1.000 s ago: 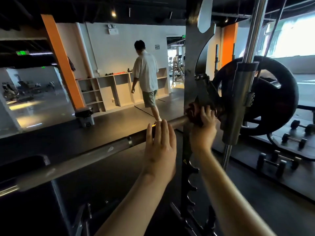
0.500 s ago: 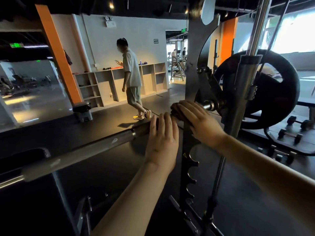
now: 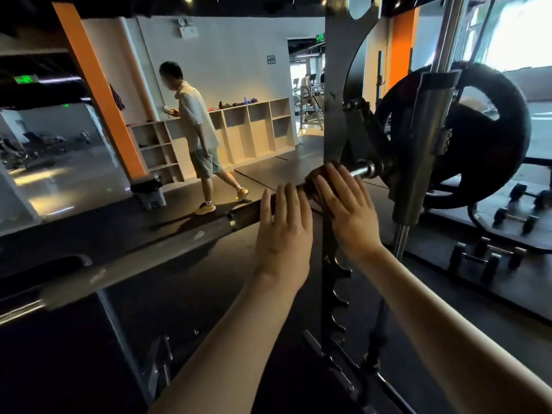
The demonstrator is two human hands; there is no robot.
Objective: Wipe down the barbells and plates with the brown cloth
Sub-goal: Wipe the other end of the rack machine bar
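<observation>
Your right hand [image 3: 346, 210] lies flat with the fingers straight, pressing the brown cloth [image 3: 315, 179] onto the barbell [image 3: 167, 249], just inboard of the collar and in front of the Smith-machine upright [image 3: 336, 115]. Your left hand [image 3: 283, 234] rests on the bare shaft just beside it, fingers laid over the top. Neither hand is clenched. Both thumbs are hidden, so you may be hooking one under the bar.

Progress, as a judgement: early.
- The cloth covers only the right end of the shaft.
- The long run toward your left shows pale smudges and looks unwiped.
- The black weight plate [image 3: 484, 162] beyond the guide rod [image 3: 430, 130] is not yet done; the cloth sits clear of it.

Writing:
- Green exit sign [image 3: 321, 35] over the doorway: characters too blurred to read.
- Small dark wall plaque [image 3: 271, 59]: unreadable.
- No brand legible on the plate.
</observation>
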